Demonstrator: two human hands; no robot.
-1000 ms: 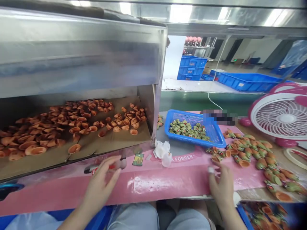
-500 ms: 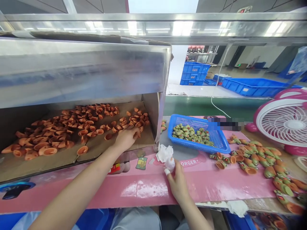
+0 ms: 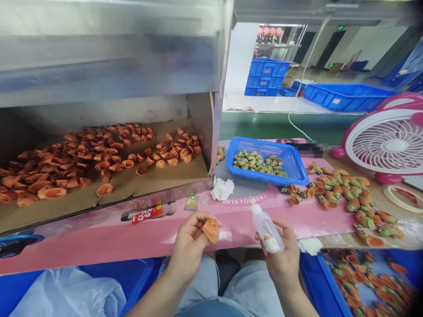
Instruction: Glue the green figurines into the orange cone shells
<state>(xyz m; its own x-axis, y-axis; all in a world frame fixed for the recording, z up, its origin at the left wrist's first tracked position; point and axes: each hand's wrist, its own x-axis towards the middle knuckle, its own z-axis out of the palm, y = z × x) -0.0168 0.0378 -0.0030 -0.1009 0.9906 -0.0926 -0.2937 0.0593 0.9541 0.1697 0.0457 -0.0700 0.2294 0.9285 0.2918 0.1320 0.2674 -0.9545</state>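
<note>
In the head view, the left hand pinches a single orange cup-shaped piece between thumb and fingers, the other fingers curled in behind it. The piece is held over the near edge of the pink bench covering. The right hand is wrapped round a clear squeeze bottle, its fingers curled about the lower body. The bottle leans, orange tip up and to the left — near the orange piece but well apart from it. A white patch shows at the right thumb, perhaps a wrap on the fingertip; it is hard to be sure against the bottle.

At the left, a cardboard box holds many loose orange pieces, and a shiny panel across its upper front hides part of its inside. A crumpled white tissue lies by the box's right corner. Beyond the bottle stands a blue basket of small green pieces. To its right, green-and-orange pieces are spread over the bench — more lie in a blue bin below — and a pink-and-white fan stands behind them.
</note>
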